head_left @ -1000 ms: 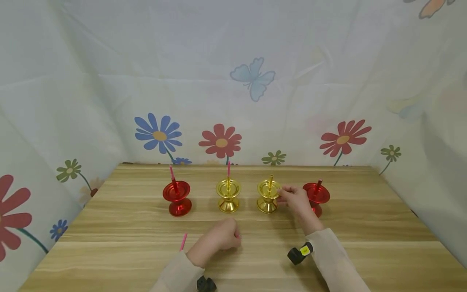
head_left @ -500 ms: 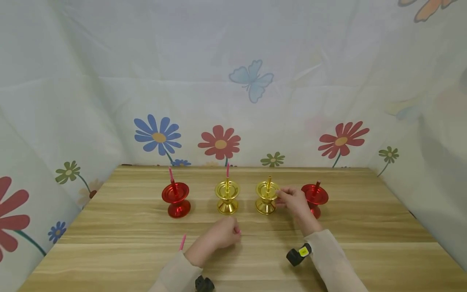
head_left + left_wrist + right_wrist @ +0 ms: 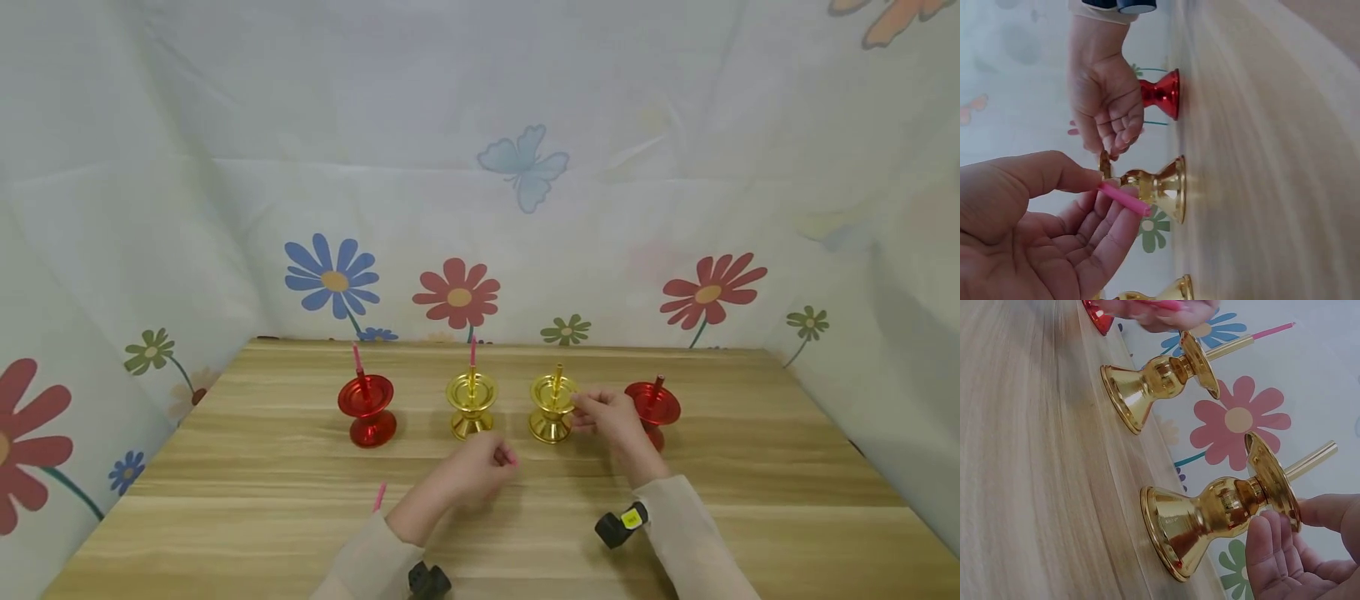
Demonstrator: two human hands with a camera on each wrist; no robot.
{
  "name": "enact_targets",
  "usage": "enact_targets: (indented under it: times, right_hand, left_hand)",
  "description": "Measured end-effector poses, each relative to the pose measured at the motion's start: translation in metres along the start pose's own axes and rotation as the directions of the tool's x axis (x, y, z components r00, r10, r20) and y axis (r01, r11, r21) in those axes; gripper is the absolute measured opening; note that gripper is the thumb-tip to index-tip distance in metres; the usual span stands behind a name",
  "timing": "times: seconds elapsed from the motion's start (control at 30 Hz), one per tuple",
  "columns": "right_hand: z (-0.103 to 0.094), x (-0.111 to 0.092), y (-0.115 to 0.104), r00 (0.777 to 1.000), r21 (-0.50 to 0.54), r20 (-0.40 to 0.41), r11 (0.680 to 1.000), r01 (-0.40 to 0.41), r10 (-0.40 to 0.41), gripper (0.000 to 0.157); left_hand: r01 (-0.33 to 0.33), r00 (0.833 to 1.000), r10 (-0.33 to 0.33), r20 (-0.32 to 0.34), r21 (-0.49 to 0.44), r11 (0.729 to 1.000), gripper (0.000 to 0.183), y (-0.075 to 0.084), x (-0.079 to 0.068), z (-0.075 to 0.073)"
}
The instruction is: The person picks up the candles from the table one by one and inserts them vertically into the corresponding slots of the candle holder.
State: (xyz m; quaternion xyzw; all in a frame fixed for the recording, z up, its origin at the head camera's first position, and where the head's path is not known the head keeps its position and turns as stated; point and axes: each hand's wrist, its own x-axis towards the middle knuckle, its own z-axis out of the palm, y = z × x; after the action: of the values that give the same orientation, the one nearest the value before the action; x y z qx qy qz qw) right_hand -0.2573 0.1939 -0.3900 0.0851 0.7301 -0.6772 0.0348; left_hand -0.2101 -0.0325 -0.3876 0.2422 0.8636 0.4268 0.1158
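Note:
My left hand (image 3: 476, 471) pinches a short pink candle (image 3: 1125, 200) between thumb and fingers, above the table in front of the gold holders. My right hand (image 3: 611, 421) grips the dish rim of the right gold candle holder (image 3: 550, 427), thumb on top and fingers underneath. That holder stands upright, and its socket tube (image 3: 1313, 460) has no candle showing. Beside it on the left, another gold candle holder (image 3: 471, 423) bears an upright pink candle (image 3: 473, 352).
At the far left a red candle holder (image 3: 372, 429) bears a pink candle (image 3: 357, 358). Another red candle holder (image 3: 660, 408) stands partly behind my right hand. One loose pink candle (image 3: 380, 497) lies by my left forearm on the wooden table (image 3: 247, 467). Flowered cloth (image 3: 390, 200) hangs behind.
My left hand has moved right and a little away from me, carrying the pink candle closer to the right gold holder. My right hand keeps its grip on the rim.

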Motion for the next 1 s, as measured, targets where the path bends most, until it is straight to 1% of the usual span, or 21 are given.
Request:
enact_targets:
  times: [0.13, 0.27, 0.43, 0.57, 0.67, 0.73, 0.87, 1.0]
  right_hand:
    - [-0.001, 0.000, -0.001, 1.000, 0.001, 0.001, 1.000, 0.002, -0.002, 0.022]
    - [-0.001, 0.000, -0.002, 1.000, -0.003, -0.016, 1.000, 0.008, -0.008, 0.023]
    - [-0.002, 0.001, -0.003, 0.999, -0.026, -0.040, 1.000, 0.015, -0.016, 0.029]
    - [-0.003, 0.001, -0.002, 0.998, -0.034, -0.063, 0.999, 0.021, -0.023, 0.036]
    - [-0.003, 0.000, -0.001, 0.997, -0.032, -0.068, 0.999, 0.020, -0.023, 0.036]
    - [-0.002, 0.000, -0.001, 0.998, -0.029, -0.065, 0.999, 0.018, -0.020, 0.036]
    - [-0.001, 0.000, -0.001, 0.997, -0.002, -0.067, 1.000, 0.025, -0.025, 0.035]
    - [0.001, 0.000, -0.002, 0.997, 0.036, -0.069, 0.999, 0.038, -0.035, 0.036]
  left_hand:
    - [-0.052, 0.995, 0.052, -0.082, 0.004, 0.999, 0.006, 0.006, 0.003, -0.005]
    - [-0.070, 0.988, 0.065, -0.137, -0.026, 0.997, 0.009, 0.008, 0.005, -0.009]
    - [-0.082, 0.975, 0.063, -0.211, -0.084, 0.993, 0.012, 0.011, 0.010, -0.010]
    - [-0.098, 0.968, 0.071, -0.240, -0.103, 0.990, 0.012, 0.015, 0.017, -0.006]
    - [-0.098, 0.963, 0.063, -0.263, -0.121, 0.988, 0.011, 0.018, 0.021, -0.004]
    - [-0.102, 0.956, 0.062, -0.287, -0.129, 0.986, 0.010, 0.019, 0.025, -0.003]
    - [-0.108, 0.943, 0.056, -0.327, -0.142, 0.984, 0.009, 0.016, 0.032, -0.001]
    - [-0.112, 0.931, 0.029, -0.363, -0.208, 0.972, 0.010, 0.016, 0.038, -0.001]
